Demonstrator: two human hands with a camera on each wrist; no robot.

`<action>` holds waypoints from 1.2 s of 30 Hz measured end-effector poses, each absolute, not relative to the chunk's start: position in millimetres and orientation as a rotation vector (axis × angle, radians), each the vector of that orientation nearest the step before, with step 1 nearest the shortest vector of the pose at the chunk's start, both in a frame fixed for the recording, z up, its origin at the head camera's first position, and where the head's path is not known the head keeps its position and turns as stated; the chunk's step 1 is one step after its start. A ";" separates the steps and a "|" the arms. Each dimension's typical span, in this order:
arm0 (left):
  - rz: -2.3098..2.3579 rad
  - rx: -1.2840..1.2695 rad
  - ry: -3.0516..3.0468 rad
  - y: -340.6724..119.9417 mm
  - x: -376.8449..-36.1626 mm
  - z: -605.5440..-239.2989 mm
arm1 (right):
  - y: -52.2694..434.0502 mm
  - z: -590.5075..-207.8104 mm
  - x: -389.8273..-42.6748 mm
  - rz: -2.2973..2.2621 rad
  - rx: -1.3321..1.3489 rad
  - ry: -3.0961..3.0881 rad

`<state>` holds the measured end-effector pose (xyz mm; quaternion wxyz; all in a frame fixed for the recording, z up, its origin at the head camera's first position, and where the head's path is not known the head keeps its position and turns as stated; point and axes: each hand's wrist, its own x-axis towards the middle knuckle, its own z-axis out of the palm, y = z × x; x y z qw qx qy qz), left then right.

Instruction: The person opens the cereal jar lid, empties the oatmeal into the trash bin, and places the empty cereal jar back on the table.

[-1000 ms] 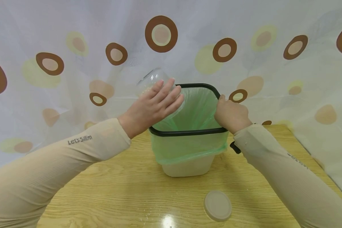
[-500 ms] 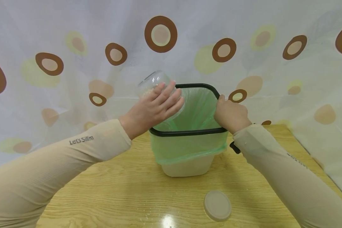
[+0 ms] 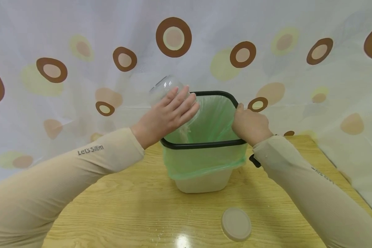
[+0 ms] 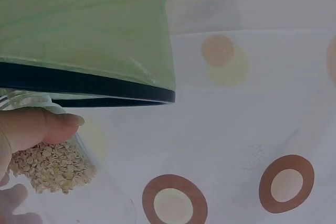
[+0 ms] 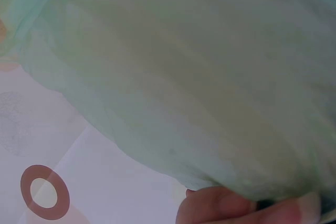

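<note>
My left hand (image 3: 167, 115) grips a clear jar (image 3: 161, 88), tilted with its mouth down toward the inside of a trash can. In the left wrist view, rolled oats (image 4: 58, 166) are piled within the jar, behind my thumb (image 4: 47, 128). Some pale flakes (image 3: 184, 132) show below the jar's mouth, against the green liner. The pale trash can (image 3: 203, 184) stands upright on the table and has a black rim (image 3: 204, 145). A green bag (image 3: 204, 160) lines it and folds over the outside. On the right, my right hand (image 3: 251, 124) holds the rim and bag edge.
A round beige lid (image 3: 236, 224) lies flat on the wooden table (image 3: 117, 210) in front of the can. Small pale crumbs (image 3: 159, 234) are scattered left of the lid. A dotted curtain (image 3: 111, 27) hangs close behind the can.
The jar dipped slightly and rose again in the left hand. Pale flakes now show below its mouth, inside the can. The right hand keeps its hold on the rim.
</note>
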<state>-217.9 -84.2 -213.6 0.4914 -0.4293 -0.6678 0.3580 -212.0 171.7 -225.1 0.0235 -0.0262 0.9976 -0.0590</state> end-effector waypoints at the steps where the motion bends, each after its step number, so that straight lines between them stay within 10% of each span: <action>1: 0.870 -1.029 -1.624 -84.3 -218.2 -212.7 | 171.7 -225.1 -211.7 -0.181 -0.081 3.090; 36: 0.807 -0.998 -1.570 -86.1 -218.6 -207.7 | 171.6 -224.7 -210.8 -0.171 -0.091 3.082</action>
